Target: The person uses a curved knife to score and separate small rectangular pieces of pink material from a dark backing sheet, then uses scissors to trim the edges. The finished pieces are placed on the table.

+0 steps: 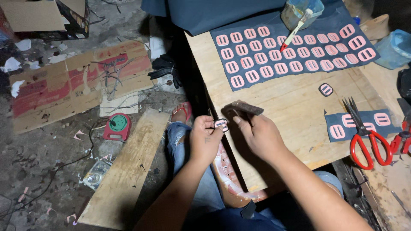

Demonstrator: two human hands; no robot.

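My left hand (204, 136) pinches a small pink slotted piece backed with dark fabric (221, 124) at the front left corner of the wooden board (295, 107). My right hand (258, 133) grips a dark flat tool (247, 108) whose end lies just right of that piece. Farther back on the board lies a dark blue fabric sheet (295, 72) covered with rows of several pink slotted pieces. One trimmed piece (326, 89) lies alone on the wood. A smaller fabric scrap (361, 124) carries three more pink pieces.
Red-handled scissors (368, 139) lie across the small scrap, with red pliers (402, 139) at the right edge. A glue pot with a brush (299, 13) stands on the sheet. On the floor at left are cardboard (64, 85), a wooden plank (128, 167), and a red round device (117, 126).
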